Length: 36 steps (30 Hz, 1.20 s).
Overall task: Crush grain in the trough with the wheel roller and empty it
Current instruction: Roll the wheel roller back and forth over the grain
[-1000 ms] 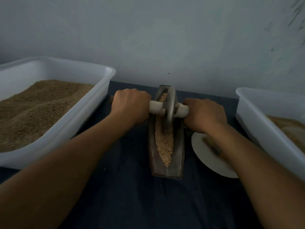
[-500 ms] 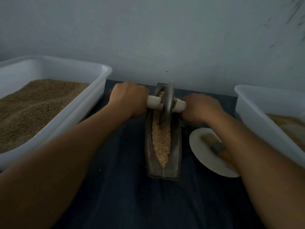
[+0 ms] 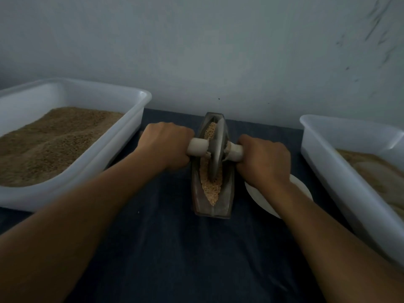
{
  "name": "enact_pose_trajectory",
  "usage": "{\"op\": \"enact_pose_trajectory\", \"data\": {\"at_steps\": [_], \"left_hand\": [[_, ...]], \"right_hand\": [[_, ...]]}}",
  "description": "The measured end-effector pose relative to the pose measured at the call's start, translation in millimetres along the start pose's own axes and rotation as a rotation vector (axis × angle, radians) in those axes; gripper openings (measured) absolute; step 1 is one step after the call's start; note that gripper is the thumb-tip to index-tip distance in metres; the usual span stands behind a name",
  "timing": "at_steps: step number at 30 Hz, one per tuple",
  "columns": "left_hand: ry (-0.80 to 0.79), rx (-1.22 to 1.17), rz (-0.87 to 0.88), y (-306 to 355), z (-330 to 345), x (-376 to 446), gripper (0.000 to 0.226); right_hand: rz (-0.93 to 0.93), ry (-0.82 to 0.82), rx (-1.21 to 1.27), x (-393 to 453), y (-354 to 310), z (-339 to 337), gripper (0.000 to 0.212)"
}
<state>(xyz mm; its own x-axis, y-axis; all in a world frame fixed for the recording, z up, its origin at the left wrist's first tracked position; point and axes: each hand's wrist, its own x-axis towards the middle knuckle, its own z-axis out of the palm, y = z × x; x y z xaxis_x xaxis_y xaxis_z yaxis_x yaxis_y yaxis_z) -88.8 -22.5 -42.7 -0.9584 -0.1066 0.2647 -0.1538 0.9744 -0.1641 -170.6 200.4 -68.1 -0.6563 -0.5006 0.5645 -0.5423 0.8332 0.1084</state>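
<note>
Our left hand (image 3: 167,146) and right hand (image 3: 263,160) grip the wheel roller (image 3: 215,150) handles, its disc between them at frame centre, standing in the trough (image 3: 213,206) of grain (image 3: 212,189).

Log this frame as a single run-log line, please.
step: crushing | left hand grips axle handle | right hand grips axle handle | wheel roller in trough on grain | not emptied

Left hand (image 3: 167,145) and right hand (image 3: 265,159) each clench (knuckles up), 2 forearms extended forward.
</note>
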Motion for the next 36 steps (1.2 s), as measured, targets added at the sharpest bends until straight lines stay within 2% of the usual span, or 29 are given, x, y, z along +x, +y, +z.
{"op": "enact_pose_trajectory", "data": {"at_steps": [4, 8, 13, 21, 36], "left_hand": [[0.028, 0.003, 0.022, 2.9, -6.5, -14.9, 0.029], [0.047, 0.02, 0.011, 6.8, -11.3, -23.9, 0.033], [0.082, 0.039, -0.017, 9.9, -8.1, -27.3, 0.031], [0.079, 0.027, -0.057, 7.8, 2.0, -9.1, 0.024], [0.023, 0.029, -0.053, -1.4, 10.0, 43.8, 0.016]], "right_hand": [[-0.005, -0.009, 0.018, -12.2, 0.0, -7.2, 0.014], [0.004, 0.012, 0.08, -20.9, -1.4, -13.5, 0.023], [0.013, 0.024, 0.061, -23.0, -2.1, -14.0, 0.016], [0.011, -0.109, -0.011, 4.4, 5.7, 1.3, 0.015], [-0.019, -0.451, 0.065, 68.1, 23.8, 22.1, 0.019]]}}
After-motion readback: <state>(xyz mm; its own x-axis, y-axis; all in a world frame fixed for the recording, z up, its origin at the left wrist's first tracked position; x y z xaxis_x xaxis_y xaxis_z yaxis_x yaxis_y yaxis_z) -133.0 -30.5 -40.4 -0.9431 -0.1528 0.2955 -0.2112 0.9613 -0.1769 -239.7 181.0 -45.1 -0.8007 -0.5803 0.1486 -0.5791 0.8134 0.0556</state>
